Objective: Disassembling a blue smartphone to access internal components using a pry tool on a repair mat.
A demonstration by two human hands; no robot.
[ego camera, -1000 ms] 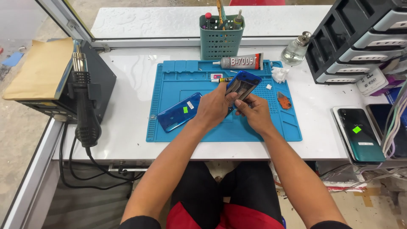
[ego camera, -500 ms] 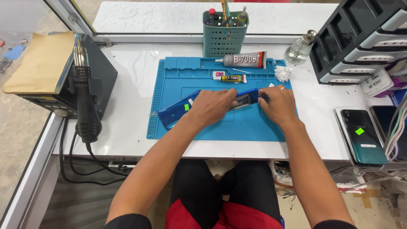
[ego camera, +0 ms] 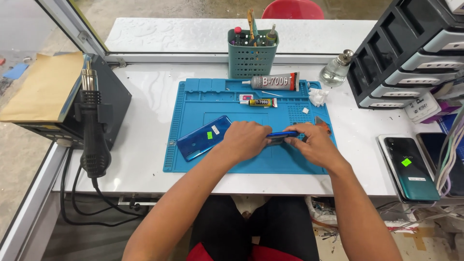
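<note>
Both hands press on a blue phone (ego camera: 281,135) that lies low on the blue work mat (ego camera: 203,104). My left hand (ego camera: 249,140) grips its left end, and my right hand (ego camera: 309,142) grips its right end. Only the phone's thin blue edge shows between the fingers. A separate glossy blue back cover (ego camera: 203,137) with a small green sticker lies on the mat just left of my left hand.
A large grey glue tube (ego camera: 273,82) and a small yellow-black tube (ego camera: 258,102) lie at the mat's far side. Behind stand a teal tool basket (ego camera: 252,53) and a glass bottle (ego camera: 334,70). A hot-air station (ego camera: 92,125) sits left; drawers (ego camera: 406,53) and phones (ego camera: 411,166) right.
The phone, held up and tilted a second ago, has been lowered flat onto the mat. Both hands now press it from its two ends.
</note>
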